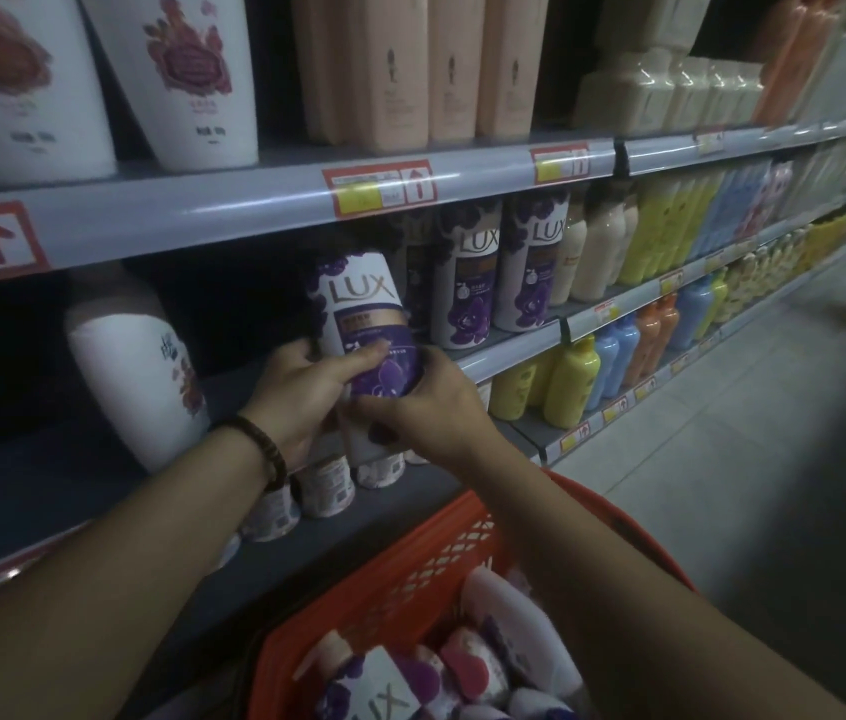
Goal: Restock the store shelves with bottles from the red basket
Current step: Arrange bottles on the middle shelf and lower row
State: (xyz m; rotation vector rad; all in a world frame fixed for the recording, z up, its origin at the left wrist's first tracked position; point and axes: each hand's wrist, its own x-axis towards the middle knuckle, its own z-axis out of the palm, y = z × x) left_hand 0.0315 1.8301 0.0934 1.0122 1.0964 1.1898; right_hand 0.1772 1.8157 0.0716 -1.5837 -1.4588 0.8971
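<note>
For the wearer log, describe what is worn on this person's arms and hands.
Both forearms are bare, with no sleeves in view. The left hand and right hand wear no gloves. A dark beaded bracelet circles the left wrist; the right wrist shows nothing worn.

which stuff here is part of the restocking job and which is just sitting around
Job: Lux bottle held by left hand and right hand; red basket; basket bottles; middle shelf.
Just there: peach bottles; yellow bottles; price tags.
</note>
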